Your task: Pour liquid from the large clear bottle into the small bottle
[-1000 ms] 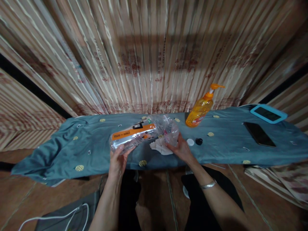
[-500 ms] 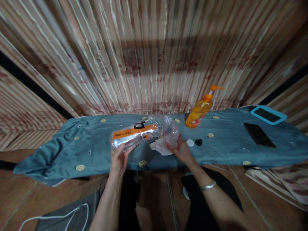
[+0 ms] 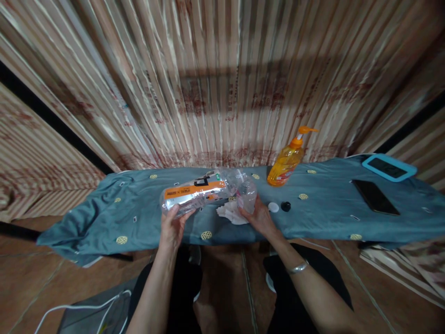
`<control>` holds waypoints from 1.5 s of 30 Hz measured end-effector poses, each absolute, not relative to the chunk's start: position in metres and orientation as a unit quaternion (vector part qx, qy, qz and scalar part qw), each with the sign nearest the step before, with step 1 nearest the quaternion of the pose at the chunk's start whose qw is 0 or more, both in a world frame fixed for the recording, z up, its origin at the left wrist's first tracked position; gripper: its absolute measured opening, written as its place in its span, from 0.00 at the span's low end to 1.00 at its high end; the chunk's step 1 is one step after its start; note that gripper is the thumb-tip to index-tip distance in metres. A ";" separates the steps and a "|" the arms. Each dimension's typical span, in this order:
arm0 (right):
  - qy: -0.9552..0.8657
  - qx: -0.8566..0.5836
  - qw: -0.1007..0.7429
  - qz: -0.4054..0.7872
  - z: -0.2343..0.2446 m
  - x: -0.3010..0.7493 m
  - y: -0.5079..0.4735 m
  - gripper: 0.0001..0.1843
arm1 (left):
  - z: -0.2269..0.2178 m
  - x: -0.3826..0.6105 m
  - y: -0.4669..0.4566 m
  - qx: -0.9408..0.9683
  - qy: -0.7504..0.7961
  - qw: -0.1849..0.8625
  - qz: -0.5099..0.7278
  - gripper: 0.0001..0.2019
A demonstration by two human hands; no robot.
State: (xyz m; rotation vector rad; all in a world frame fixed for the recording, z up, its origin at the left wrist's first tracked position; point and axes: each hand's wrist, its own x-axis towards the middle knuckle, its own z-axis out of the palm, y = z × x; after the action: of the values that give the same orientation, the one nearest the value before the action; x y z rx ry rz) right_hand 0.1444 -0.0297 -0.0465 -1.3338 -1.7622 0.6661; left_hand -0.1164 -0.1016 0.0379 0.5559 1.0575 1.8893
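Observation:
My left hand (image 3: pixel 174 227) grips the base end of a large clear plastic bottle (image 3: pixel 194 191) with an orange and silver label. The bottle lies tilted, its narrower end towards the right. My right hand (image 3: pixel 260 215) is closed around a smaller clear plastic bottle (image 3: pixel 246 197). The two bottles meet or overlap near the larger one's narrow end; whether their mouths touch I cannot tell. Beneath them lies a crumpled white cloth or tissue (image 3: pixel 231 213). A white cap (image 3: pixel 273 207) and a black cap (image 3: pixel 286 206) lie just right of my right hand.
An orange pump bottle (image 3: pixel 285 162) stands at the back on the teal cloth (image 3: pixel 323 199) covering the narrow table. Further right are a dark phone (image 3: pixel 374 197) and a blue-framed digital clock (image 3: pixel 389 167). Striped curtains (image 3: pixel 215 93) hang behind. A white cable (image 3: pixel 83 306) lies at lower left.
The view has shifted slightly. Both hands keep their hold on the bottles, and the larger bottle's labelled side has turned a little. Nothing has been let go.

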 end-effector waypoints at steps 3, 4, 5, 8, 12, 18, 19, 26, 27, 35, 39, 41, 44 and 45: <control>-0.696 -0.529 0.406 0.266 -0.047 0.143 -0.030 0.26 | 0.038 -0.117 -0.101 0.224 0.424 0.445 0.757 0.24; -0.696 -0.530 0.405 0.266 -0.048 0.143 -0.030 0.26 | 0.037 -0.118 -0.100 0.224 0.424 0.448 0.755 0.24; -0.695 -0.531 0.405 0.266 -0.048 0.143 -0.030 0.26 | 0.037 -0.118 -0.100 0.224 0.424 0.450 0.754 0.24; -0.693 -0.535 0.403 0.266 -0.050 0.144 -0.030 0.26 | 0.038 -0.118 -0.098 0.229 0.422 0.452 0.751 0.24; -0.693 -0.537 0.404 0.262 -0.053 0.146 -0.029 0.26 | 0.042 -0.119 -0.094 0.237 0.420 0.455 0.749 0.25; -0.684 -0.548 0.404 0.263 -0.057 0.147 -0.030 0.27 | 0.040 -0.120 -0.090 0.237 0.430 0.442 0.750 0.27; -0.682 -0.550 0.404 0.263 -0.058 0.146 -0.031 0.27 | 0.039 -0.120 -0.091 0.235 0.431 0.444 0.750 0.28; -0.675 -0.561 0.399 0.263 -0.053 0.145 -0.035 0.26 | 0.044 -0.115 -0.095 0.223 0.432 0.434 0.759 0.29; -0.677 -0.560 0.399 0.263 -0.052 0.145 -0.036 0.26 | 0.045 -0.114 -0.096 0.222 0.432 0.431 0.760 0.29; -0.680 -0.552 0.409 0.257 -0.045 0.143 -0.039 0.27 | 0.045 -0.114 -0.096 0.229 0.437 0.440 0.751 0.30; -0.683 -0.544 0.413 0.257 -0.040 0.142 -0.040 0.27 | 0.044 -0.113 -0.095 0.238 0.432 0.443 0.749 0.31; -0.685 -0.539 0.416 0.260 -0.038 0.143 -0.040 0.26 | 0.043 -0.112 -0.094 0.238 0.431 0.444 0.749 0.30; -0.681 -0.539 0.413 0.274 -0.039 0.146 -0.038 0.26 | 0.042 -0.110 -0.093 0.235 0.428 0.448 0.749 0.29; -0.678 -0.541 0.410 0.282 -0.040 0.147 -0.037 0.25 | 0.042 -0.109 -0.093 0.234 0.427 0.449 0.750 0.29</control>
State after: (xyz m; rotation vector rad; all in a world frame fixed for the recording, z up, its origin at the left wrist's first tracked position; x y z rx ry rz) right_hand 0.1466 -0.0367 -0.0399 -1.3629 -1.7063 0.7093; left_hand -0.1093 -0.0925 0.0421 0.5782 1.0561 1.8545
